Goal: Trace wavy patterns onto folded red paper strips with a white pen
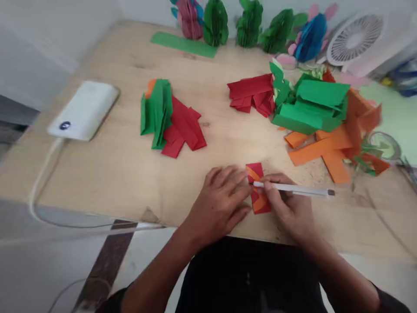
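Note:
A white pen (298, 188) is held in my right hand (288, 202), its tip down on a small red strip of paper (265, 207). On that strip lies an orange paper cutout (259, 201), partly covered by my fingers. My left hand (220, 200) rests flat with its fingers stretched out, the tips reaching the strip's left edge. Ahead of my hands sit folded red paper pieces (250, 91). To the left of these is a bundle of folded green paper (159, 113) next to red strips (184, 126).
A white power bank (85, 111) with a cable lies at left. Green folded papers (312, 102) and orange strips (335, 148) are piled at right, near a roll of tape (386, 145). Paper figures (216, 24) and a white fan (355, 40) stand along the back.

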`<state>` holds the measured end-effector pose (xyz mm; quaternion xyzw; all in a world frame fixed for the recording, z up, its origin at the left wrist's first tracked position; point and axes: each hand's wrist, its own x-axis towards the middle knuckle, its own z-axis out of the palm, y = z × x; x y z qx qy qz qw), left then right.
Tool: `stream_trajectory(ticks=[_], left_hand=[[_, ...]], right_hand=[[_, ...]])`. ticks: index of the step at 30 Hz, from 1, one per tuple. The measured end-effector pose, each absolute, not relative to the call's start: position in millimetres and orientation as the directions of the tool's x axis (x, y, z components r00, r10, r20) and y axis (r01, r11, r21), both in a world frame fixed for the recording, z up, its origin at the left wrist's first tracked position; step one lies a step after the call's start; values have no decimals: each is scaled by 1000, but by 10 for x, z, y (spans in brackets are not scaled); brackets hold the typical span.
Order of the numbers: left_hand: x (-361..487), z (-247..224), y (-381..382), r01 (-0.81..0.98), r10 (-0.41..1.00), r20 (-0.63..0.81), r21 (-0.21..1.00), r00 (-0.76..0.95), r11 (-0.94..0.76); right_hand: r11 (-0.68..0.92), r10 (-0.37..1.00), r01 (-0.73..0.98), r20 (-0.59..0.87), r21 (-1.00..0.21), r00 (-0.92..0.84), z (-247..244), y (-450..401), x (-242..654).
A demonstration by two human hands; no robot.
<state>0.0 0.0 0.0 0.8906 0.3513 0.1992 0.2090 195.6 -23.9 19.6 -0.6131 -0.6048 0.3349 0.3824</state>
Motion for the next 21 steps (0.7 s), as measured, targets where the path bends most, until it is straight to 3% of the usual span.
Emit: stream_trajectory(ticks=[21], left_hand=[[1,12,11,534,716,233,526,658,-662]], right_hand=[[23,995,478,68,-878,77,208,-229,1909]])
